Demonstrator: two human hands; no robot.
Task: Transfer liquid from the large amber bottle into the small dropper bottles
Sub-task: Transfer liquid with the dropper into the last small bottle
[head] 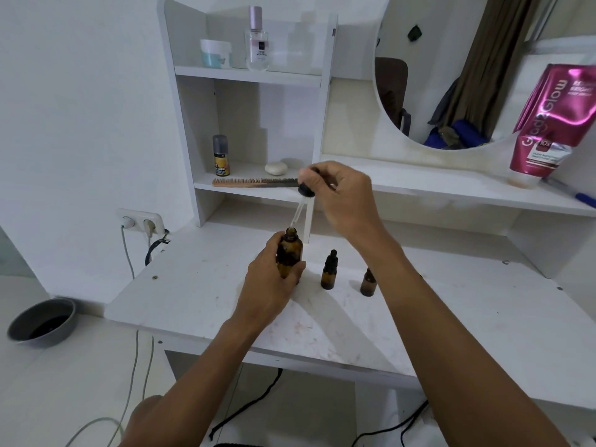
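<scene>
**White vanity table: pipette tip at the bottle's mouth, spill risk live**

Scuffed white tabletop (451, 317) under both hands, and far left on the floor sits a grey metal bowl (42, 322) with something dark inside. Moving in, the left hand (271, 285) has its fingers curled round the large amber glass bottle (290, 250), uncapped, near the middle of the table. The hand hides whether its base rests on the surface. Above it the clear glass dropper pipette (298, 214) with its black screw collar hangs at a slant, tip right at the open neck. Inside or just over the rim, I can't tell. The right hand (345, 195) pinches the bulb end between thumb and fingers. Further right stands a small amber glass bottle with a black dropper cap (329, 272), then a second small amber bottle (367, 283), half hidden behind the right forearm, top unseen.

Risks, as I judge them:
- That slant could knock the glass tip on the rim and chip it.
- A squeeze in transit would drip liquid across the table.
- The forearm sits close to the hidden bottle and could topple it.
- The capped one needs opening before it takes a drop
</scene>
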